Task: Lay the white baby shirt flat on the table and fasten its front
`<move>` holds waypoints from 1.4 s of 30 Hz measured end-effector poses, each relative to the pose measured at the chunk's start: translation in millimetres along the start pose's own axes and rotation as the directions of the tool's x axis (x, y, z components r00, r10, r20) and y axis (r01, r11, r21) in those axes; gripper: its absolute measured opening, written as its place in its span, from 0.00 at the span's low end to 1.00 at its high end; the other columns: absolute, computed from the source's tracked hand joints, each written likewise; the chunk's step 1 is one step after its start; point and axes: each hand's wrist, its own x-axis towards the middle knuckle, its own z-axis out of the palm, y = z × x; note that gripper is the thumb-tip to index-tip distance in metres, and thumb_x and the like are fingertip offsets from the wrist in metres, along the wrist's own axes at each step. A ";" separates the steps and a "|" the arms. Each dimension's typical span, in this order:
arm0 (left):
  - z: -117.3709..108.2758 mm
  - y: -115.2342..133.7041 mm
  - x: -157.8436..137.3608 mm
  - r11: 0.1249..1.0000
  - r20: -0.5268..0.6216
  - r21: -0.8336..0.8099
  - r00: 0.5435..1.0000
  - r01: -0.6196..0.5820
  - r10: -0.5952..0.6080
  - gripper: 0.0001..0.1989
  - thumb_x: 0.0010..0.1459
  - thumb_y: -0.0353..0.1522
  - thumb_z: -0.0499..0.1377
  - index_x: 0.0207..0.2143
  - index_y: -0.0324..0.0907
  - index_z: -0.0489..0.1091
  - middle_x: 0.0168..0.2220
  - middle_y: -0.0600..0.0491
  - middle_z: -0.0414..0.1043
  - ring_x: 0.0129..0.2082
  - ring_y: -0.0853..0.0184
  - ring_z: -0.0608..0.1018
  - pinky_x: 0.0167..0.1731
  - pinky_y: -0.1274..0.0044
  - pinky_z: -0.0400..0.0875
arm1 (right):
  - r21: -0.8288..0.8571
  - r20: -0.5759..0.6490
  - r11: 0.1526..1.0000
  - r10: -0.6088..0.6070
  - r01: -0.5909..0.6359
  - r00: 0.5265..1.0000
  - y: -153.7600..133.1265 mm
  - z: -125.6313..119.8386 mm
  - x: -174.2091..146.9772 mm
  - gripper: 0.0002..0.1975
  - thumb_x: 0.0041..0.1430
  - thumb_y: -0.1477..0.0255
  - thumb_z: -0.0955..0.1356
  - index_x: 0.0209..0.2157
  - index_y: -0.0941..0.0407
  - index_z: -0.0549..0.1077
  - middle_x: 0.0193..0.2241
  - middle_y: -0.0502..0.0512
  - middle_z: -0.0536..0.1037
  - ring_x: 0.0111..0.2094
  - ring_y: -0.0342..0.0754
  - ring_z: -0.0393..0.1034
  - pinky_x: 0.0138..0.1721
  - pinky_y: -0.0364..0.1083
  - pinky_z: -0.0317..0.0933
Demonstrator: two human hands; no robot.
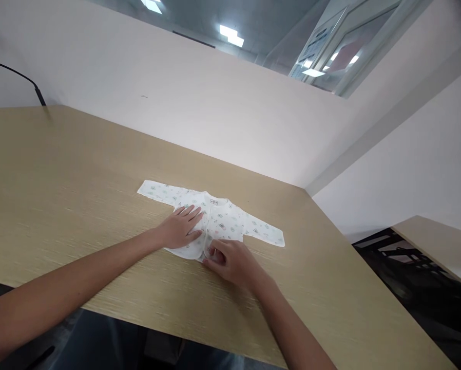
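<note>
A small white baby shirt (225,218) with a scattered print lies spread on the table, both sleeves stretched out to the sides. Its neckline faces the wall, and a small label shows inside the collar. My left hand (181,227) rests flat on the left front panel, fingers spread. At the bottom hem, near the front opening, my right hand (234,261) has its fingers curled in a pinch on the shirt's edge. The right hand covers the lower right corner of the shirt.
The wooden table (80,180) runs back to a white wall (176,97) with a window (253,31) above it. A black cable (22,76) hangs at the far left. Beyond the table's right edge stands another wooden surface (438,239) with dark items below.
</note>
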 end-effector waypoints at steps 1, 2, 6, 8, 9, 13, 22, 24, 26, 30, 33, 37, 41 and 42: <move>0.0 -0.1 0.0 1.000 0.002 0.000 1.000 0.000 0.000 0.34 0.71 0.51 0.39 0.70 0.42 0.53 0.72 0.46 0.47 0.72 0.53 0.51 0.67 0.62 0.46 | -0.009 -0.001 1.000 -0.022 0.022 1.000 -0.2 0.7 -0.2 0.10 0.61 0.66 0.68 0.30 0.56 0.68 0.26 0.48 0.74 0.26 0.40 0.61 0.29 0.42 0.46; -0.1 -0.2 0.1 1.000 0.003 -0.001 1.000 0.000 0.000 0.34 0.71 0.51 0.39 0.70 0.42 0.53 0.72 0.46 0.47 0.72 0.53 0.51 0.67 0.62 0.46 | -0.017 -0.004 0.999 -0.044 0.044 0.999 -0.3 1.1 -0.4 0.09 0.63 0.67 0.67 0.30 0.56 0.67 0.26 0.49 0.74 0.26 0.40 0.61 0.29 0.42 0.46; -1.6 0.3 0.0 1.000 0.006 -0.007 1.000 0.001 -0.001 0.34 0.71 0.51 0.39 0.70 0.41 0.52 0.72 0.46 0.47 0.72 0.53 0.50 0.67 0.62 0.46 | -0.010 -0.036 0.995 -0.104 0.103 0.994 -0.1 -1.2 -1.1 0.07 0.64 0.72 0.64 0.31 0.56 0.66 0.27 0.49 0.73 0.26 0.41 0.61 0.30 0.42 0.48; -2.4 0.6 -0.1 1.000 0.012 -0.017 1.000 0.003 -0.002 0.34 0.71 0.51 0.39 0.70 0.41 0.53 0.72 0.46 0.47 0.72 0.53 0.50 0.67 0.62 0.46 | 0.025 -0.070 0.992 -0.124 0.126 0.990 -0.2 -4.5 -2.1 0.05 0.62 0.73 0.64 0.30 0.56 0.66 0.26 0.48 0.72 0.26 0.40 0.61 0.30 0.42 0.49; -2.6 0.7 -0.1 1.000 0.014 -0.023 1.000 0.004 -0.004 0.34 0.71 0.51 0.39 0.70 0.41 0.53 0.72 0.46 0.47 0.72 0.53 0.50 0.67 0.61 0.46 | 0.044 -0.080 0.990 -0.132 0.136 0.988 -0.3 -6.4 -2.8 0.05 0.61 0.74 0.64 0.30 0.56 0.66 0.26 0.48 0.71 0.26 0.40 0.61 0.30 0.41 0.50; -0.1 -0.6 0.2 1.000 0.009 -0.031 1.000 0.001 0.000 0.35 0.71 0.51 0.38 0.70 0.40 0.52 0.72 0.45 0.46 0.72 0.52 0.50 0.67 0.60 0.46 | 0.083 -0.013 0.984 -0.157 0.158 0.987 -0.2 -10.7 -5.6 0.04 0.57 0.77 0.66 0.29 0.56 0.66 0.25 0.48 0.71 0.26 0.40 0.61 0.30 0.41 0.51; 1.3 -0.3 0.2 0.999 -0.005 -0.033 1.000 -0.003 0.003 0.33 0.71 0.51 0.39 0.69 0.41 0.52 0.72 0.45 0.48 0.71 0.53 0.50 0.67 0.62 0.44 | 0.072 0.037 0.990 -0.126 0.123 0.991 3.9 -10.7 -3.0 0.13 0.68 0.67 0.63 0.30 0.56 0.71 0.27 0.51 0.73 0.28 0.42 0.63 0.31 0.43 0.52; -0.9 0.6 -0.2 0.999 0.008 -0.037 1.000 0.002 -0.002 0.34 0.70 0.51 0.39 0.69 0.41 0.52 0.72 0.45 0.47 0.72 0.53 0.50 0.67 0.62 0.44 | 0.077 0.007 0.991 -0.112 0.111 0.994 5.2 -11.5 -2.0 0.13 0.69 0.67 0.62 0.32 0.56 0.72 0.29 0.52 0.74 0.29 0.43 0.64 0.32 0.43 0.53; -1.9 1.0 -0.4 0.999 0.008 -0.036 1.000 0.002 -0.002 0.34 0.70 0.51 0.39 0.69 0.41 0.52 0.72 0.45 0.47 0.72 0.53 0.50 0.67 0.62 0.45 | 0.083 -0.011 0.991 -0.107 0.107 0.994 6.0 -11.3 -1.1 0.12 0.69 0.67 0.62 0.33 0.56 0.73 0.31 0.53 0.74 0.30 0.43 0.65 0.32 0.43 0.54; -0.3 0.4 -0.3 1.000 0.000 -0.024 1.000 -0.004 0.004 0.34 0.71 0.51 0.39 0.69 0.40 0.52 0.72 0.45 0.48 0.71 0.53 0.50 0.67 0.62 0.45 | 0.091 0.007 0.989 -0.117 0.115 0.993 5.6 -8.1 0.6 0.12 0.69 0.68 0.63 0.32 0.56 0.73 0.30 0.52 0.73 0.30 0.42 0.64 0.32 0.43 0.54; 1.5 -0.4 0.0 1.000 -0.013 -0.030 1.000 -0.006 0.005 0.34 0.70 0.51 0.39 0.69 0.41 0.53 0.72 0.46 0.48 0.71 0.53 0.51 0.67 0.62 0.46 | 0.090 0.024 0.988 -0.126 0.123 0.992 5.5 -5.2 1.6 0.13 0.68 0.68 0.63 0.30 0.57 0.72 0.28 0.52 0.73 0.29 0.42 0.63 0.31 0.43 0.53; 2.0 -0.5 0.0 0.999 -0.013 -0.037 1.000 -0.007 0.006 0.34 0.70 0.51 0.40 0.69 0.41 0.52 0.72 0.45 0.48 0.71 0.53 0.51 0.67 0.62 0.45 | 0.099 0.031 0.988 -0.124 0.121 0.992 7.5 -3.9 1.4 0.12 0.68 0.68 0.64 0.31 0.56 0.72 0.29 0.51 0.72 0.29 0.42 0.63 0.32 0.43 0.53; 1.6 -0.5 -0.3 0.999 -0.015 -0.046 1.000 -0.004 0.004 0.33 0.70 0.51 0.40 0.69 0.42 0.53 0.72 0.46 0.48 0.71 0.53 0.51 0.67 0.61 0.46 | 0.105 0.030 0.987 -0.124 0.120 0.992 8.8 -3.6 0.1 0.11 0.68 0.68 0.64 0.32 0.56 0.72 0.29 0.51 0.73 0.30 0.43 0.64 0.32 0.43 0.55; 1.4 -0.5 -0.2 0.999 -0.020 -0.048 1.000 -0.004 0.003 0.33 0.70 0.51 0.41 0.69 0.42 0.53 0.72 0.46 0.48 0.71 0.53 0.51 0.67 0.61 0.46 | 0.106 0.018 0.986 -0.129 0.126 0.992 8.9 -2.6 0.3 0.11 0.68 0.68 0.64 0.31 0.56 0.72 0.29 0.52 0.73 0.31 0.44 0.65 0.33 0.43 0.57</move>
